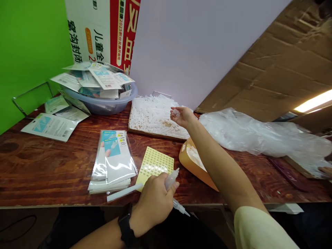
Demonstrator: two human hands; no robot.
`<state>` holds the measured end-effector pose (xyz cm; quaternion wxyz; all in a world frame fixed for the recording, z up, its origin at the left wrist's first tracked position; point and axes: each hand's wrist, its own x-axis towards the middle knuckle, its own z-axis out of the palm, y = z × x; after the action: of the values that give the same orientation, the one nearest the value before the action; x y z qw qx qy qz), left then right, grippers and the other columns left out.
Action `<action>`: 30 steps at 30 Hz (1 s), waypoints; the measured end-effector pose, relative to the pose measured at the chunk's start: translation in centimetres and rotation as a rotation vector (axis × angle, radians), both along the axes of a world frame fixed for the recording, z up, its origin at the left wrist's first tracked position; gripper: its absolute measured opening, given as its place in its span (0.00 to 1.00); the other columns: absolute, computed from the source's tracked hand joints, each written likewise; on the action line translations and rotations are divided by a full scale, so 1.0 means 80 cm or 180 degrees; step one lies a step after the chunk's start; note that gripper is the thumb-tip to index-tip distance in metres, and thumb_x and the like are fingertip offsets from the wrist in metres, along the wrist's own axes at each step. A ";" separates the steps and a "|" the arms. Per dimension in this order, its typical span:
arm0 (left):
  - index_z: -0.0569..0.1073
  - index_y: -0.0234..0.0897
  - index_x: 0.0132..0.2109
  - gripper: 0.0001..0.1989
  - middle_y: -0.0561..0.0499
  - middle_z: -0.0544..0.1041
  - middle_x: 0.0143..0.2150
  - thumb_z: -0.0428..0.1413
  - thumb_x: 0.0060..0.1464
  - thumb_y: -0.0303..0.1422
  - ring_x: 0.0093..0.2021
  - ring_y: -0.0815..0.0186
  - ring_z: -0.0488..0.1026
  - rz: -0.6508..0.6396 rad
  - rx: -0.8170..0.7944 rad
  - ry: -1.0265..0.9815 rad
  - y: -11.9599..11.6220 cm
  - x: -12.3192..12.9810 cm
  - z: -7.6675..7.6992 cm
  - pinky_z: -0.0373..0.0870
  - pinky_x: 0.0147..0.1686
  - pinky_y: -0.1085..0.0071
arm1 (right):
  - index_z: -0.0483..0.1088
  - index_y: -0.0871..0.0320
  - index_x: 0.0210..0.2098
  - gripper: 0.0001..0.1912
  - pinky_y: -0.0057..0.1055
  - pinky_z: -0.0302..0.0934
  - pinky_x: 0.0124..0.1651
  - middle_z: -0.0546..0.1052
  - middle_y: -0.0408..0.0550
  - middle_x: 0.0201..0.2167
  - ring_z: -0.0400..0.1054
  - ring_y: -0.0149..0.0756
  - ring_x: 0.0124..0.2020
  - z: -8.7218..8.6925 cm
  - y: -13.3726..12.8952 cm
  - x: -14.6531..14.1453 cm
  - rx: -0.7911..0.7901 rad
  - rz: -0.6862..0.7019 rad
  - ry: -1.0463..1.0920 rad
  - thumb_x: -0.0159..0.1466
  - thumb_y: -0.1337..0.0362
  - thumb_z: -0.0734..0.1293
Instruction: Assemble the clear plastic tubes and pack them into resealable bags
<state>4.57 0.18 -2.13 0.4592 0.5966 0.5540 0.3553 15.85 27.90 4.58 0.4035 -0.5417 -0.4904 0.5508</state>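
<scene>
At the lower centre of the frame, we clamp the fingers of our left hand [155, 197] around translucent nozzle-tipped bottles [171, 180], just beside a yellow sticker sheet [153, 163] on the counter [38, 169]. Near mid-frame, our right hand [183, 117] curls its fingers around small clear pieces [176, 112] above white plastic sticks [150, 110].

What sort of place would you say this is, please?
Probably a packing workstation, judging by the round bluish plastic basin heaped with flat printed packets, the shallow cardboard tray of thin white plastic pieces, and the small translucent plastic bottles in the left hand.
</scene>
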 end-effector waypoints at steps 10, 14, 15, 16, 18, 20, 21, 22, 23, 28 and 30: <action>0.63 0.39 0.30 0.14 0.50 0.69 0.28 0.46 0.59 0.42 0.30 0.64 0.63 -0.0087 0.0005 0.0051 -0.001 -0.002 0.001 0.54 0.31 0.68 | 0.74 0.61 0.29 0.02 0.30 0.58 0.44 0.75 0.50 0.29 0.67 0.36 0.36 0.001 0.019 0.007 0.0911 0.0558 -0.2638 0.58 0.72 0.68; 0.62 0.39 0.29 0.13 0.52 0.67 0.26 0.46 0.58 0.41 0.28 0.66 0.61 -0.0134 0.0026 0.0073 -0.001 -0.002 0.004 0.53 0.31 0.68 | 0.76 0.59 0.33 0.06 0.33 0.54 0.52 0.77 0.52 0.32 0.67 0.43 0.45 0.004 0.022 0.011 0.1105 0.0737 -0.3179 0.57 0.73 0.69; 0.61 0.39 0.28 0.13 0.52 0.66 0.25 0.46 0.58 0.40 0.28 0.66 0.61 -0.0141 0.0046 0.0080 -0.001 -0.002 0.005 0.52 0.31 0.68 | 0.76 0.59 0.34 0.07 0.34 0.54 0.52 0.77 0.52 0.32 0.67 0.43 0.45 0.003 0.021 0.012 0.1115 0.0775 -0.3254 0.57 0.73 0.69; 0.61 0.39 0.28 0.13 0.52 0.66 0.25 0.46 0.58 0.40 0.27 0.66 0.61 -0.0145 0.0069 0.0080 -0.001 -0.002 0.005 0.52 0.30 0.69 | 0.76 0.59 0.35 0.08 0.35 0.55 0.52 0.77 0.52 0.31 0.67 0.43 0.45 0.002 0.020 0.013 0.1115 0.0808 -0.3305 0.56 0.73 0.69; 0.61 0.39 0.28 0.13 0.53 0.65 0.25 0.47 0.58 0.39 0.27 0.67 0.61 -0.0137 0.0122 0.0070 -0.001 -0.002 0.004 0.51 0.30 0.69 | 0.76 0.59 0.36 0.09 0.35 0.56 0.51 0.76 0.50 0.30 0.68 0.42 0.42 -0.002 0.017 0.014 0.1090 0.0846 -0.3340 0.57 0.73 0.69; 0.61 0.39 0.28 0.13 0.53 0.65 0.24 0.47 0.58 0.39 0.26 0.67 0.60 -0.0131 0.0160 0.0058 -0.001 -0.001 0.003 0.50 0.29 0.69 | 0.75 0.60 0.36 0.07 0.33 0.60 0.46 0.75 0.49 0.27 0.69 0.38 0.36 -0.008 0.013 0.012 0.1006 0.0850 -0.3299 0.58 0.73 0.67; 0.61 0.39 0.28 0.13 0.53 0.65 0.24 0.47 0.58 0.39 0.26 0.67 0.60 -0.0129 0.0162 0.0058 -0.001 -0.002 0.003 0.50 0.28 0.69 | 0.74 0.61 0.36 0.06 0.32 0.62 0.42 0.74 0.48 0.25 0.69 0.36 0.32 -0.011 0.011 0.011 0.0932 0.0843 -0.3249 0.59 0.73 0.66; 0.61 0.39 0.28 0.13 0.53 0.65 0.24 0.47 0.58 0.39 0.26 0.67 0.60 -0.0125 0.0158 0.0063 -0.002 -0.002 0.003 0.50 0.28 0.69 | 0.73 0.61 0.35 0.05 0.31 0.63 0.38 0.72 0.47 0.23 0.68 0.34 0.28 -0.015 0.010 0.009 0.0842 0.0839 -0.3178 0.60 0.73 0.65; 0.61 0.39 0.28 0.13 0.53 0.65 0.24 0.47 0.58 0.39 0.26 0.67 0.60 -0.0120 0.0148 0.0076 -0.002 -0.002 0.002 0.50 0.28 0.69 | 0.72 0.62 0.35 0.05 0.29 0.63 0.35 0.71 0.46 0.21 0.67 0.32 0.25 -0.018 0.008 0.006 0.0745 0.0838 -0.3091 0.60 0.73 0.64; 0.62 0.39 0.28 0.14 0.52 0.65 0.24 0.47 0.58 0.41 0.27 0.66 0.61 -0.0100 0.0136 0.0132 -0.001 -0.002 0.002 0.50 0.29 0.68 | 0.69 0.62 0.33 0.02 0.25 0.60 0.26 0.68 0.42 0.19 0.60 0.25 0.18 -0.031 0.008 -0.009 0.0545 0.0761 -0.2749 0.62 0.71 0.63; 0.62 0.39 0.28 0.14 0.52 0.66 0.25 0.47 0.58 0.41 0.27 0.66 0.61 -0.0086 0.0150 0.0108 0.001 -0.001 0.001 0.51 0.29 0.68 | 0.68 0.61 0.29 0.07 0.26 0.57 0.24 0.66 0.42 0.17 0.58 0.26 0.18 -0.033 0.009 -0.015 0.0549 0.0694 -0.2831 0.62 0.65 0.65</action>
<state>4.47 0.24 -2.05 0.4403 0.6206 0.5451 0.3519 14.66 28.63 1.96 0.1374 -0.6349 -0.7139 0.2615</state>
